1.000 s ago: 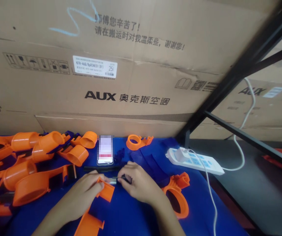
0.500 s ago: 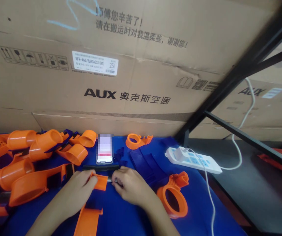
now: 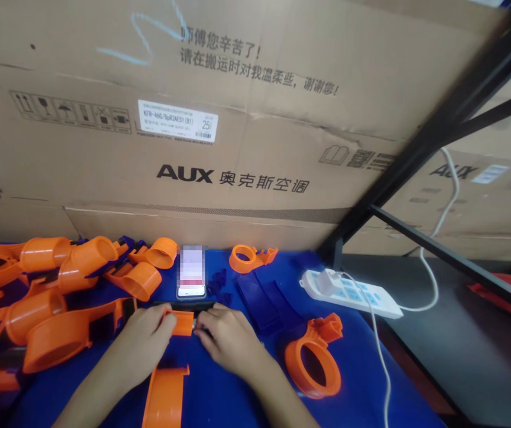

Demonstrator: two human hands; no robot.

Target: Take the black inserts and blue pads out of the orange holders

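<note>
My left hand is closed on an orange plastic tape dispenser. Its flat end sticks out past the fingers to the right, and its curved body shows below the hand. Close by on the right, my right hand pinches a small light metal piece against the edge of that flat end. Most of the metal piece is hidden by the fingers. Just behind both hands lies a dark strip, partly covered by them.
Several orange tape dispensers are heaped on the left. A phone lies behind my hands, with blue plastic plates right of it. Another orange dispenser, a white power strip and a black frame are on the right.
My right hand has moved slightly left, closer to the dispenser's flat end, so less of the metal piece shows. That flat end is now more level. The camera view has shifted a little.
</note>
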